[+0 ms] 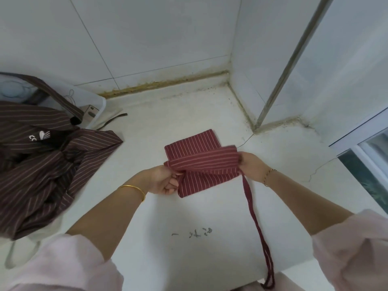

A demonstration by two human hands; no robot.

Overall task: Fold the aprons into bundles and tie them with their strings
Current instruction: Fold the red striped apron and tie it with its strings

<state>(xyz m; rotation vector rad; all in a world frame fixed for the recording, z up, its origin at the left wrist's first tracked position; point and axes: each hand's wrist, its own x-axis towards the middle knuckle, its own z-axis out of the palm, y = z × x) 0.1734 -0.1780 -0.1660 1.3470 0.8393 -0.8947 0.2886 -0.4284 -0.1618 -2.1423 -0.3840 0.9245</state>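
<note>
The red white-striped cloth apron [201, 166], folded into a flat bundle, lies on the white tabletop [159, 217], long axis left to right. The left hand [165, 181] pinches its left end; the right hand [251, 164] grips its right end, where the dark red string [255, 219] trails toward the person.

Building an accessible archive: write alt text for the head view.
Two hands hold a folded red apron on a white counter, the left hand gripping its left end, the right hand its right end. Its string trails toward the viewer; brown aprons lie heaped at left.
</note>
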